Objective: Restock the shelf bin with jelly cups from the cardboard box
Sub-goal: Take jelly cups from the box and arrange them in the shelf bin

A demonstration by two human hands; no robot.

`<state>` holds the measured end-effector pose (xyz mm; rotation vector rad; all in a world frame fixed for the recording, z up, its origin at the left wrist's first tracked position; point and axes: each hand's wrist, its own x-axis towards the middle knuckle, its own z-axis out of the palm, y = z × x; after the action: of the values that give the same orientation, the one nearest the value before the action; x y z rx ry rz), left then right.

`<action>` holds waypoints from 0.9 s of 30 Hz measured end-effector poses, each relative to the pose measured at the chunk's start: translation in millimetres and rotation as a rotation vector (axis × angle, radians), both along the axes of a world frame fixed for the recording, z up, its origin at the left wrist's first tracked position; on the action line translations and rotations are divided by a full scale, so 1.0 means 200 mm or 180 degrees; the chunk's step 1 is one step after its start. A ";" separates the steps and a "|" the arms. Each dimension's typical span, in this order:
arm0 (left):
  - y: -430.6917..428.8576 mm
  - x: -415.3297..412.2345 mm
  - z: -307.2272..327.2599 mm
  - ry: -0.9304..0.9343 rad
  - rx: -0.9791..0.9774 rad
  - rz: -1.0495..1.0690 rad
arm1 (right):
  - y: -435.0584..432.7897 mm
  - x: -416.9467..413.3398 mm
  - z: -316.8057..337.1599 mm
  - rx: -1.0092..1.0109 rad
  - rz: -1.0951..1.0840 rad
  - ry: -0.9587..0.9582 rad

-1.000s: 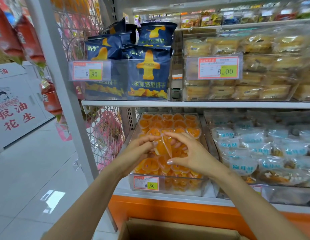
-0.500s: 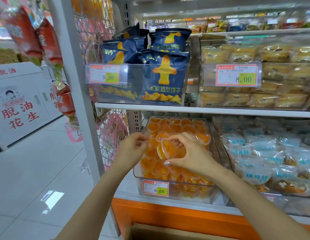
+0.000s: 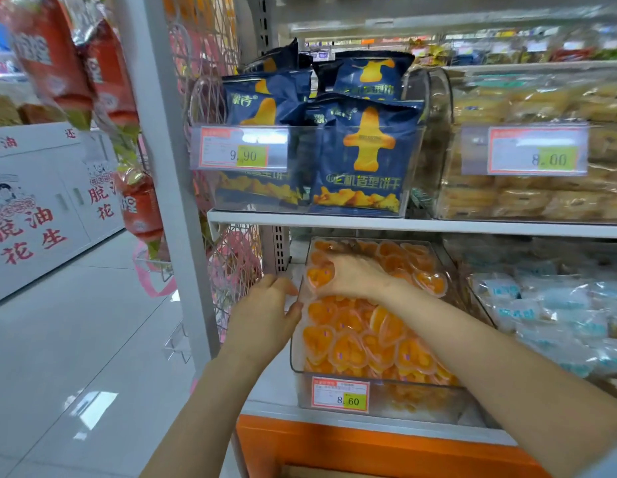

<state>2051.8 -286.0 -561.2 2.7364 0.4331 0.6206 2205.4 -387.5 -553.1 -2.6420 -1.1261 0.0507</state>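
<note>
Head camera looks down on the lower shelf, and I judge we're in the placing step. My right hand [image 3: 348,276] is deep in the clear plastic shelf bin [image 3: 421,405], toward its back left corner, with its fingers curled round an orange heart-shaped jelly cup [image 3: 319,276] in clear plastic, tight against the left wall. Blur softens the fingertips, but it reads as a grip, not a flat press.

My left hand [image 3: 265,313] is outside the bin and holds nothing. Its fingers are loosely bent and touch the outer face of that left wall, as if to steady it.

The bin looks well filled. The other orange jelly cups [image 3: 348,350] lie in overlapping layers from front wall to back, above the red-bordered price tag [image 3: 340,395] marked 8.60. I can't make out the brown cardboard box; I reckon it sits below the orange shelf base [image 3: 369,450], off the bottom edge.

Next, as I see it, I let the cup go so it lies level with its neighbours. Then I draw the right hand out without dragging cups over the rim, and go down to the box for more if there's room left at the back.
</note>
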 end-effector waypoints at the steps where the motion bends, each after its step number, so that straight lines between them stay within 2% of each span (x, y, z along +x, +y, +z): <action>1: 0.00 0.00 0.00 -0.0014 -0.0018 0.0003 | 0.01 0.00 -0.01 -0.0028 -0.0003 -0.0022; 18: -0.03 0.02 0.00 -0.0038 -0.0160 -0.0129 | 0.00 0.00 0.00 -0.0241 0.0072 -0.0170; 23: -0.06 0.06 -0.02 0.0002 -0.0347 -0.0305 | -0.22 -0.01 0.10 -0.0035 0.0261 -0.0186; 27: -0.18 0.11 -0.03 0.0041 -0.0727 -0.0552 | -0.44 0.00 0.13 -0.0001 0.0567 0.0010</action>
<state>2074.3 -322.7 -566.7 2.5273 0.2485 0.4773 2204.6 -475.6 -527.4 -2.5337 -1.3572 0.0894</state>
